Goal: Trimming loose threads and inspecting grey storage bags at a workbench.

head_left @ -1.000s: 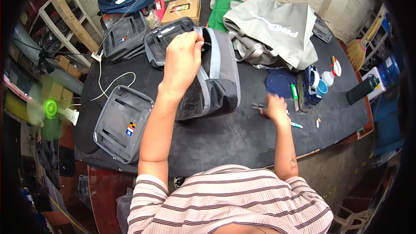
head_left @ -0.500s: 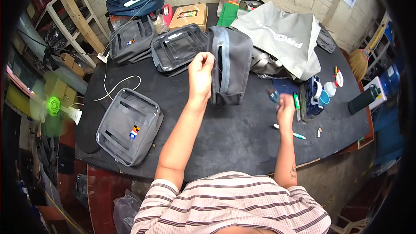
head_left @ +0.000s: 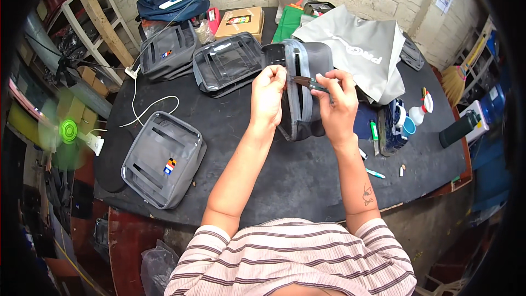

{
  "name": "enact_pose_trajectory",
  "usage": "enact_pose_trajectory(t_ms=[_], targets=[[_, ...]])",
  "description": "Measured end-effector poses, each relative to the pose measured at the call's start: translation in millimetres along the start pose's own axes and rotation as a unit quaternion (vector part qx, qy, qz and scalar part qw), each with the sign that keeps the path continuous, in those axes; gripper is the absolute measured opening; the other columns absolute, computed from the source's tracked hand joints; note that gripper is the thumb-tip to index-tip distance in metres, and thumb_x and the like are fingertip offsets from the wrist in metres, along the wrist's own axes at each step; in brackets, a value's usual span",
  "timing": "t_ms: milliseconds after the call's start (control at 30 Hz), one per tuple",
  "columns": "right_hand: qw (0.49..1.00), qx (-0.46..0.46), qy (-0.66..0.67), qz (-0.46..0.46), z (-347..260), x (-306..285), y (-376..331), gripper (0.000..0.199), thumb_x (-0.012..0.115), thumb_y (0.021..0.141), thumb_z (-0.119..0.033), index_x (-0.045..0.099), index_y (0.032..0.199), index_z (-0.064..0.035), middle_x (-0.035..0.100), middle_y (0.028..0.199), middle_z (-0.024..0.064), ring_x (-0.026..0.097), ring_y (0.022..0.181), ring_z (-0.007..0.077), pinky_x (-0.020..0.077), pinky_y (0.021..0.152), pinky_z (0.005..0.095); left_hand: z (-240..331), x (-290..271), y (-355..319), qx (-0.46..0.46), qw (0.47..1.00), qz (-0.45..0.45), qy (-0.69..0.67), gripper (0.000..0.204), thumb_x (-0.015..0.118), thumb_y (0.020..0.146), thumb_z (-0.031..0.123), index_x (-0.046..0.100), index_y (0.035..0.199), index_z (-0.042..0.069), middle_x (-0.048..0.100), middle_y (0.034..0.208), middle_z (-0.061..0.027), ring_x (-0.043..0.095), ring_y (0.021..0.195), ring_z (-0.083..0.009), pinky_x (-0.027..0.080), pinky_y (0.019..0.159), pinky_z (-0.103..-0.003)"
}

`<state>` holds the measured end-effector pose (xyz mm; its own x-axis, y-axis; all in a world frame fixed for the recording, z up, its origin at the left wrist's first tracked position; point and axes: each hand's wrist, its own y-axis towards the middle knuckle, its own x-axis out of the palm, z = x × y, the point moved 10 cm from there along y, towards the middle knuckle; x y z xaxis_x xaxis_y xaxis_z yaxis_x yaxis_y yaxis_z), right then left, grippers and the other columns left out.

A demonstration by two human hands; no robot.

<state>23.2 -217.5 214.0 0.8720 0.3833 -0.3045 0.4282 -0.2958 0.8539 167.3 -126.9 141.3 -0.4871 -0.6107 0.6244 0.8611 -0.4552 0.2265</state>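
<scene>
A grey pouch (head_left: 315, 55) stands on its side over the middle of the table, its pale blue-grey zipper strip (head_left: 292, 109) facing me. My left hand (head_left: 267, 98) is closed in a pinch on the pouch's left edge beside the zipper. A small pair of thread snips (head_left: 309, 82) is in my right hand (head_left: 338, 107), the fingers wrapped round it. Its dark blades point left, close to the zipper and my left fingertips. Any thread between the blades is too small to make out.
Similar clear-topped grey bags lie at the near left (head_left: 163, 159), back left (head_left: 170, 49) and behind my left hand (head_left: 227, 60). A large grey bag (head_left: 356, 49) lies at the back right. A green cutter (head_left: 374, 130), spray bottle (head_left: 421, 111) and dark flask (head_left: 459, 129) are at right.
My right hand has brought the snips from the right side of the table up to the pouch's zipper. My left hand has shifted slightly right, and the pouch has turned a little.
</scene>
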Motion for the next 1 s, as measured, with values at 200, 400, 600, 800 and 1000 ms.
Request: enact_pose_trajectory(t_ms=[200,400,600,800,1000], targets=[[0.997,-0.031,-0.054,0.036,-9.7,-3.7,-0.8,0.035,0.073,0.063,0.007,0.067,0.095,-0.0067,0.058,0.098,0.0070,0.056,0.079,0.0256,0.0467,0.066,0.0358,9.1,6.5,-6.2,0.035,0.998,0.012,0.049,0.012,0.054,0.098,0.009,0.059,0.089,0.002,0.054,0.078,0.0038,0.042,0.068,-0.0015,0.034,0.060,-0.017],[0.993,-0.042,-0.095,0.050,-16.0,-6.5,-2.1,0.032,0.075,0.064,0.003,0.068,0.093,-0.0079,0.058,0.096,0.0060,0.056,0.078,0.0252,0.0451,0.065,0.0358,10.6,8.1,-10.1,0.075,0.994,0.003,0.074,0.014,0.054,0.098,0.010,0.058,0.088,0.001,0.051,0.077,0.0051,0.040,0.067,-0.0006,0.032,0.058,-0.016],[0.998,0.007,0.031,0.059,1.8,-5.9,-5.6,0.028,0.071,0.069,0.010,0.065,0.094,-0.0005,0.058,0.095,0.0107,0.059,0.083,0.0209,0.0501,0.066,0.0296,18.8,13.6,-25.2,0.074,0.997,-0.002,0.009,0.013,0.051,0.099,0.011,0.053,0.091,0.002,0.063,0.091,-0.0049,0.052,0.077,-0.0062,0.044,0.071,-0.020],[0.946,0.280,0.136,0.087,63.9,-18.3,-22.5,0.068,0.084,0.069,-0.011,0.047,0.125,-0.0039,0.047,0.109,0.0024,0.047,0.090,0.0086,0.0397,0.078,0.0218,17.4,23.0,-57.2,0.040,0.994,-0.101,0.031,0.036,0.041,0.103,0.028,0.051,0.081,0.001,0.060,0.110,-0.0178,0.059,0.097,-0.0212,0.046,0.089,-0.034],[0.872,0.342,0.348,-0.028,76.5,0.3,-60.6,0.077,0.088,0.060,-0.006,0.047,0.126,-0.0050,0.053,0.108,0.0042,0.052,0.101,0.0119,0.0436,0.087,0.0263,0.6,15.1,-76.8,0.043,0.965,-0.101,0.239,0.041,0.081,0.073,0.009,0.041,0.077,0.007,0.044,0.078,0.0004,0.043,0.070,-0.0079,0.039,0.062,-0.024]])
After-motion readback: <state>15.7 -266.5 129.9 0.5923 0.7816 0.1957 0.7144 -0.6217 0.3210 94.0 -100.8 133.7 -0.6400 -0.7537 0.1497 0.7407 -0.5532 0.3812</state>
